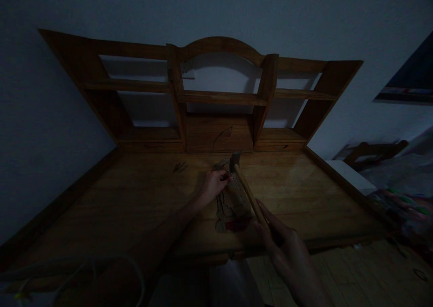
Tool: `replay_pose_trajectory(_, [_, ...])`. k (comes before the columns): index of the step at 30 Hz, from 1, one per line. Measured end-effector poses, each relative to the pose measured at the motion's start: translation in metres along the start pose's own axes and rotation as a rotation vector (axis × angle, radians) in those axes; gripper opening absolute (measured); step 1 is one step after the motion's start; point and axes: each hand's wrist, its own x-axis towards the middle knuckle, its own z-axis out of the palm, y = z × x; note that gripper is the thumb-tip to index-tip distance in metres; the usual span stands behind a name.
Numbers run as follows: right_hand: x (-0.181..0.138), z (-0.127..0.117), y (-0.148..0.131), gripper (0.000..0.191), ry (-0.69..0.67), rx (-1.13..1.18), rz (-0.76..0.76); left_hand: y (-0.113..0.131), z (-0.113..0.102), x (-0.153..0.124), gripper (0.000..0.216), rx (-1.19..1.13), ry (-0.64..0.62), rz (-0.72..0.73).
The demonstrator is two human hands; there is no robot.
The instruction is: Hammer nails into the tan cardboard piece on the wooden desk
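My right hand [284,248] is wrapped round the wooden handle of a hammer [251,194]. Its dark metal head is raised at the far end, just above and beside my left fingertips. My left hand [216,183] is closed in a pinch over a rough brown block [237,199], which looks like cracked wood or bark. Between those fingertips is what looks like a small nail [232,177], mostly hidden in the dim light. A dark red patch [238,224] shows at the block's near end. Several loose nails [180,167] lie on the desk to the left.
The wooden desk [135,199] has raised side edges and a shelf unit [221,98] with small drawers along its back. Beyond the right edge are a white surface [350,174] and a wooden chair back [375,151]. A pale cable [135,266] loops at the lower left.
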Motion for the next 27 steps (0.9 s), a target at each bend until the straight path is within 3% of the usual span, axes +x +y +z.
replay_pose_trajectory(13, [0.000, 0.000, 0.006, 0.054, 0.057, -0.006, -0.028, -0.015, 0.007, 0.002, 0.021, -0.040, -0.027, 0.021])
replay_pose_trajectory(18, [0.000, 0.001, 0.007, 0.053, 0.000, -0.040, 0.013, -0.015, 0.007, 0.001, 0.016, -0.034, -0.025, 0.021])
replay_pose_trajectory(27, [-0.001, 0.001, 0.008, 0.057, 0.045, -0.039, -0.016, -0.008, 0.003, 0.000, 0.015, -0.043, -0.026, 0.040])
